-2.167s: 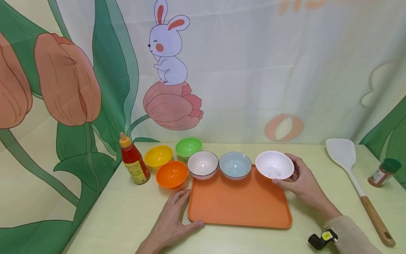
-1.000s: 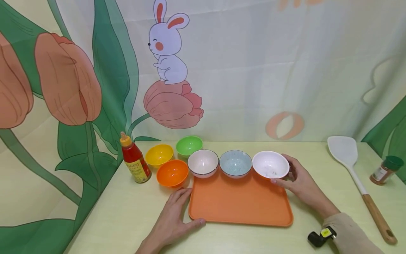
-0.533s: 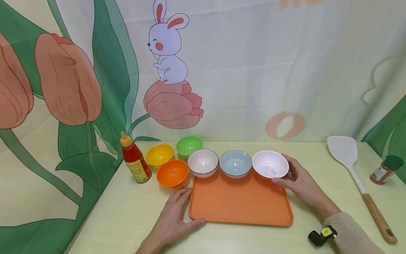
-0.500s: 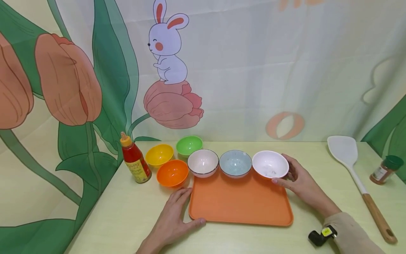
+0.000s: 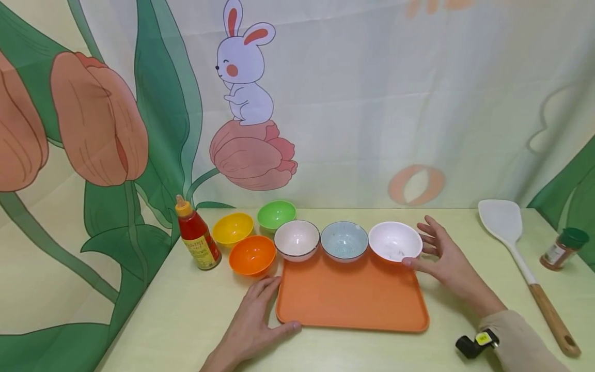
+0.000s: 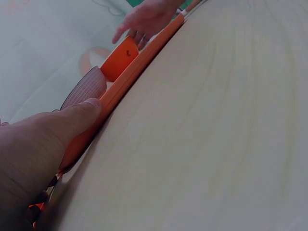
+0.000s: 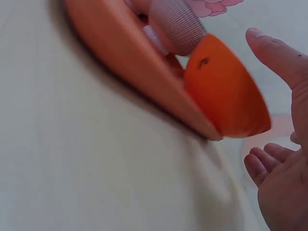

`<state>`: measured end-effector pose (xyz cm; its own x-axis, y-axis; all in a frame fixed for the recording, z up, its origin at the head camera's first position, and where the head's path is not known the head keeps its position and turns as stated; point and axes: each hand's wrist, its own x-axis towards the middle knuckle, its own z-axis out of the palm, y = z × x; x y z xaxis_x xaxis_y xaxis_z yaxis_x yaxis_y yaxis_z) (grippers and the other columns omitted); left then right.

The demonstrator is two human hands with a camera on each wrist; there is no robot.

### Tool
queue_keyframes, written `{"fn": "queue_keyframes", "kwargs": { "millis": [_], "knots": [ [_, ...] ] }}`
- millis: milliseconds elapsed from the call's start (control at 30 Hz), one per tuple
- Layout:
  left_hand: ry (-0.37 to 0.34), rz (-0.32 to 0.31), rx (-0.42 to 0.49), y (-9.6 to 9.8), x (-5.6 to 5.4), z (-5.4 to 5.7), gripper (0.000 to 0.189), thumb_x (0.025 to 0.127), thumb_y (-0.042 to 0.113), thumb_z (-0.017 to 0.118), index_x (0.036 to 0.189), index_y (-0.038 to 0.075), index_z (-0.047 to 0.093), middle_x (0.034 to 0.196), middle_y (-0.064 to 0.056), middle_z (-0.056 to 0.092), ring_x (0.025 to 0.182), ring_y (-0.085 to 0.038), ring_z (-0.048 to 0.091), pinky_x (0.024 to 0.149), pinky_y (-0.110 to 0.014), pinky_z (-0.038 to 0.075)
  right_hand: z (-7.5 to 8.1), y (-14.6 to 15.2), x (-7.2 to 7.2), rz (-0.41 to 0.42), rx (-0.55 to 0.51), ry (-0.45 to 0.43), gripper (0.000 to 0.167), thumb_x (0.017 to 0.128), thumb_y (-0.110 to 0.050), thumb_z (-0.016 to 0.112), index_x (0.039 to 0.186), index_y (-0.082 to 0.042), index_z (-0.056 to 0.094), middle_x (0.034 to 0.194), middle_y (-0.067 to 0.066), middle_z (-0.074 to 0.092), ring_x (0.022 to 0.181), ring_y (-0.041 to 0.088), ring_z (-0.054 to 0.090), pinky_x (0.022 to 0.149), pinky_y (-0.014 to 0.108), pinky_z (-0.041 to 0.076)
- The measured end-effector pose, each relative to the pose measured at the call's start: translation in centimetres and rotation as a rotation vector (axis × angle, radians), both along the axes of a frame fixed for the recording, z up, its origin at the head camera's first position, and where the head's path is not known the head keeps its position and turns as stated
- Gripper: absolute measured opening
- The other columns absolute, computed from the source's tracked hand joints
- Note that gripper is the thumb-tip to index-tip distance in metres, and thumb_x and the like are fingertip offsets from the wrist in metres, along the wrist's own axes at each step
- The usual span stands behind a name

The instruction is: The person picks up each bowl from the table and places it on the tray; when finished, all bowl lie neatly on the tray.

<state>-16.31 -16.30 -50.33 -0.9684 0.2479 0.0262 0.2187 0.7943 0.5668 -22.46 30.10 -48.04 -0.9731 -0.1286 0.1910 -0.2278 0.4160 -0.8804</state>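
Observation:
An orange tray (image 5: pixel 353 305) lies on the table with a cream bowl (image 5: pixel 297 240), a grey-blue bowl (image 5: pixel 344 241) and a white-lined bowl with an orange outside (image 5: pixel 395 242) in a row along its far side. My left hand (image 5: pixel 251 320) rests at the tray's near left corner, thumb against the front rim; its fingertips are partly hidden. Beside the white-lined bowl, my right hand (image 5: pixel 451 263) is spread. In the right wrist view a gap shows between that hand (image 7: pixel 284 178) and the bowl's orange wall (image 7: pixel 224 91).
Yellow (image 5: pixel 233 229), green (image 5: pixel 277 215) and orange (image 5: pixel 252 256) bowls stand left of the row, beside a red sauce bottle (image 5: pixel 199 237). At the right lie a white spatula with a wooden handle (image 5: pixel 553 318) and a green-capped spice jar (image 5: pixel 563 249). A printed curtain (image 5: pixel 353 103) hangs behind.
The white-lined bowl shifted slightly left in my right hand, beside the grey-blue bowl. My right hand has since let go, its fingers spreading away to the right. My left hand stays put.

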Motion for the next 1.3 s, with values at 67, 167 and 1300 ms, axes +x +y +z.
{"fn": "queue_keyframes", "kwargs": {
  "millis": [67,167,1300],
  "knots": [
    [0.003,-0.001,0.000,0.0,0.0,0.0,0.115,0.085,0.082,0.080,0.169,0.011,0.047,0.172,-0.010,0.046,0.156,-0.037,0.045,0.128,-0.071,0.039,0.7,0.2,0.2,-0.014,0.017,0.023,0.124,0.096,-0.023,0.091,0.181,-0.019,0.001,0.180,0.020,0.030,0.155,0.048,0.045,0.104,0.007,0.046],
    [0.009,0.001,-0.004,0.0,0.0,-0.1,0.116,0.084,0.083,0.080,0.169,0.011,0.048,0.171,-0.010,0.046,0.155,-0.036,0.045,0.128,-0.070,0.039,1.9,0.2,0.6,-0.039,0.054,0.071,0.127,0.094,-0.025,0.093,0.181,-0.023,0.000,0.181,0.018,0.029,0.156,0.048,0.042,0.102,0.005,0.042],
    [0.003,0.002,0.005,0.1,-0.2,-0.3,0.115,0.085,0.080,0.081,0.169,0.011,0.047,0.172,-0.012,0.046,0.156,-0.038,0.045,0.127,-0.072,0.038,-1.6,0.0,9.9,0.031,0.225,0.174,0.123,0.082,-0.028,0.102,0.177,-0.035,0.025,0.174,0.002,0.045,0.150,-0.002,0.044,0.111,0.000,0.030]
  ]
}}
